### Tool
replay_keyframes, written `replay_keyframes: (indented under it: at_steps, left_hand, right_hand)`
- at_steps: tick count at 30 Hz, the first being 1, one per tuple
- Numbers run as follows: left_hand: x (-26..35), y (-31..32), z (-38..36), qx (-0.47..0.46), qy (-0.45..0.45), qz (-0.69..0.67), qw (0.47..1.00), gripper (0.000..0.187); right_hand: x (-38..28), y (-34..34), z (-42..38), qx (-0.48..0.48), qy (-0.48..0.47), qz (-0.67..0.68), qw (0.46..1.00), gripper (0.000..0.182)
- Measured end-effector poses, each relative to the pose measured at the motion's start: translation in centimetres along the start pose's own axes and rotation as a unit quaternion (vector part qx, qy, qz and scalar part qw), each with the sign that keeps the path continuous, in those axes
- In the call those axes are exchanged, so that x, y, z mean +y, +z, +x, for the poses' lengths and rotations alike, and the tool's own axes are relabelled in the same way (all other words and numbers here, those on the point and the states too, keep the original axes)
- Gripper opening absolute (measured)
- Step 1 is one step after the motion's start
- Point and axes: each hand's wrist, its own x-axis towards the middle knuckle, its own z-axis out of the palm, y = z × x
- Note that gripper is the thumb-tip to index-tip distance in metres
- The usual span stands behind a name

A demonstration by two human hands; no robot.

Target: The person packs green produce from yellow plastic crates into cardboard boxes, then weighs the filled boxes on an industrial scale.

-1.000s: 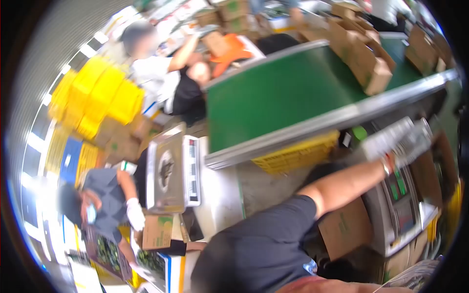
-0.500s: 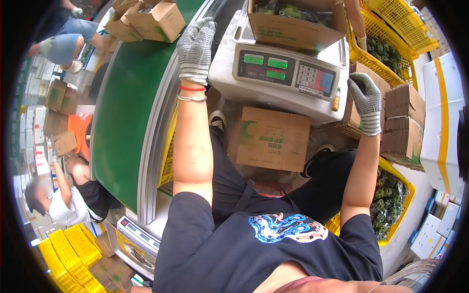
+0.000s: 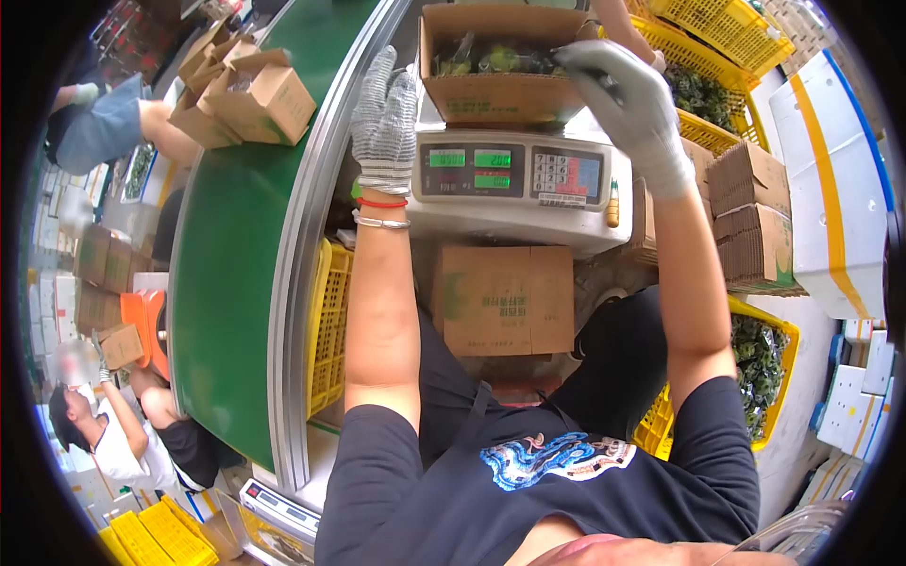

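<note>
The brown carton (image 3: 500,101) stands open. At its sides, your left hand (image 3: 385,118) is straight, empty; your right hand (image 3: 634,108) half-open, contact unclear.

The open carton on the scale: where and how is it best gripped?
Hold the carton low on its two side walls, probably: left hand from the left, right hand from the right. It stands upright, its open top showing produce, with a wall towards each hand.

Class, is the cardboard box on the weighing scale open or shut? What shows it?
Open: the cardboard box is uncovered at the top, and green produce shows inside.
</note>
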Motion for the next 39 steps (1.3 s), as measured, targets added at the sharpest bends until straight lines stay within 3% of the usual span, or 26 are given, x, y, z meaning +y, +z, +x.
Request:
replay_keyframes:
  at_steps: [1, 2, 3, 5, 7, 8, 9, 10, 11, 13, 14, 16, 18, 19, 20, 21, 23, 24, 25, 27, 30, 33, 34, 37, 38, 39]
  left_hand:
    - [-0.8, 0.4, 0.3, -0.008, 0.068, 0.047, 0.997, 0.035]
    - [-0.3, 1.3, 0.1, -0.021, -0.037, -0.103, 0.994, 0.037]
    - [0.3, 1.8, 0.1, -0.027, -0.039, -0.057, 0.997, 0.037]
    - [-1.0, 2.4, 0.3, -0.018, 0.019, 0.007, 1.0, 0.036]
    - [-1.1, 2.8, 1.0, 0.001, -0.004, -0.033, 0.999, 0.033]
    - [0.0, 2.8, 1.4, -0.013, 0.004, 0.011, 1.0, 0.032]
    - [0.2, 2.8, 1.6, -0.02, 0.019, -0.012, 1.0, 0.032]
    - [0.7, 3.3, 1.9, -0.025, -0.023, -0.084, 0.996, 0.031]
    - [-0.7, 3.2, 2.1, -0.076, -0.005, -0.099, 0.992, 0.032]
    - [-5.1, 3.1, 2.6, -0.17, 0.032, -0.111, 0.979, 0.035]
    - [-4.8, 3.3, 2.6, -0.172, -0.008, -0.13, 0.976, 0.036]
    - [-3.9, 3.5, 2.4, -0.174, -0.091, -0.158, 0.968, 0.038]
    - [-4.4, 3.8, 2.1, -0.153, -0.127, -0.171, 0.965, 0.044]
    - [-4.5, 4.1, 2.1, -0.142, -0.143, -0.177, 0.963, 0.047]
    - [-3.0, 4.1, 2.2, -0.134, -0.168, -0.22, 0.952, 0.038]
    - [-3.2, 4.0, 2.3, -0.135, -0.183, -0.215, 0.95, 0.04]
    - [-3.7, 4.0, 2.1, -0.15, -0.219, -0.205, 0.942, 0.046]
    - [-3.6, 4.4, 2.1, -0.126, -0.21, -0.234, 0.941, 0.057]
    - [-3.5, 4.6, 2.1, -0.115, -0.208, -0.232, 0.943, 0.047]
    - [-2.5, 4.8, 1.8, -0.094, -0.208, -0.228, 0.947, 0.041]
    - [-2.7, 5.1, 1.9, -0.06, -0.177, -0.196, 0.963, 0.037]
    - [-2.7, 4.2, 1.8, -0.037, -0.191, -0.2, 0.96, 0.033]
    - [-2.8, 3.7, 1.8, -0.041, -0.207, -0.23, 0.95, 0.033]
    - [-3.1, 2.8, 1.9, -0.031, -0.202, -0.279, 0.938, 0.027]
    - [-3.4, 2.0, 2.0, -0.032, -0.222, -0.292, 0.93, 0.034]
    - [-3.0, 1.2, 2.3, -0.028, -0.267, -0.334, 0.903, 0.043]
  right_hand:
    - [0.7, 0.7, 2.6, -0.038, -0.049, -0.064, 0.996, 0.022]
    - [1.1, 1.8, 4.9, -0.139, 0.021, -0.074, 0.987, 0.024]
    - [1.5, 2.7, 7.4, -0.236, 0.091, -0.085, 0.964, 0.025]
    - [4.4, 6.3, 9.4, -0.368, 0.063, -0.127, 0.919, 0.032]
    - [4.0, 6.3, 11.0, -0.447, 0.116, -0.131, 0.877, 0.04]
    - [3.9, 6.4, 11.5, -0.458, 0.128, -0.148, 0.867, 0.041]
    - [4.0, 6.6, 11.7, -0.471, 0.143, -0.165, 0.855, 0.041]
    - [4.8, 7.2, 11.9, -0.482, 0.165, -0.168, 0.844, 0.041]
    - [5.4, 7.4, 11.9, -0.497, 0.187, -0.165, 0.831, 0.04]
    - [3.1, 6.0, 11.7, -0.472, 0.158, -0.24, 0.833, 0.034]
    - [5.0, 7.3, 11.1, -0.43, 0.102, -0.23, 0.867, 0.029]
    - [0.6, 2.8, 9.1, -0.27, 0.091, -0.17, 0.943, 0.027]
    - [1.4, 1.5, 5.6, 0.026, -0.012, -0.137, 0.99, 0.033]
    - [1.5, 0.3, 4.4, 0.096, -0.041, -0.144, 0.984, 0.041]
    - [3.5, 0.3, 3.1, 0.113, -0.024, -0.102, 0.988, 0.045]
    - [5.9, 1.1, 1.8, 0.126, -0.001, -0.061, 0.99, 0.05]
    - [7.7, 1.9, 1.2, 0.046, -0.013, 0.0, 0.999, 0.057]
    - [7.3, 1.6, 1.7, -0.055, -0.019, -0.025, 0.998, 0.056]
    - [9.1, 3.0, 2.2, -0.123, -0.147, -0.107, 0.976, 0.055]
    - [9.9, 3.1, 2.7, -0.183, -0.159, -0.136, 0.961, 0.057]
    - [8.6, 2.2, 1.7, -0.182, 0.025, -0.064, 0.981, 0.074]
    - [9.0, 1.8, 0.3, -0.086, 0.145, 0.02, 0.985, 0.099]
    - [9.3, 1.5, 0.5, -0.196, 0.229, -0.044, 0.953, 0.113]
    - [11.0, 3.6, 0.3, -0.231, 0.121, -0.254, 0.931, 0.126]
    - [11.4, 4.2, 0.9, -0.245, 0.206, -0.206, 0.925, 0.119]
    - [8.0, 3.5, 2.2, -0.209, 0.211, -0.011, 0.955, 0.111]
